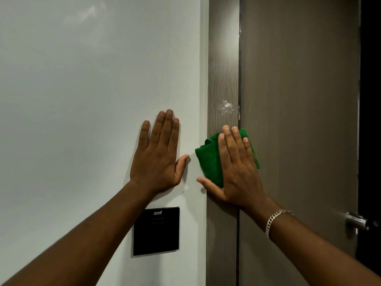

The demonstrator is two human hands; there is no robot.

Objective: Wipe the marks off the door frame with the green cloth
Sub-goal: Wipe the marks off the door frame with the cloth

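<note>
The brown wood-grain door frame [223, 58] runs top to bottom between the white wall and the door. A whitish smear mark [226, 106] sits on it at mid height. My right hand [235, 168] lies flat, pressing the folded green cloth [209, 159] against the frame just below the mark. The cloth sticks out to the left and right of my fingers. My left hand [159, 155] rests flat on the white wall, fingers up, holding nothing.
A black square card-reader panel [156, 231] is mounted on the wall [82, 79] below my left hand. The brown door [299, 100] stands right of the frame, with a metal handle [355, 220] at its right edge. A silver bracelet is on my right wrist.
</note>
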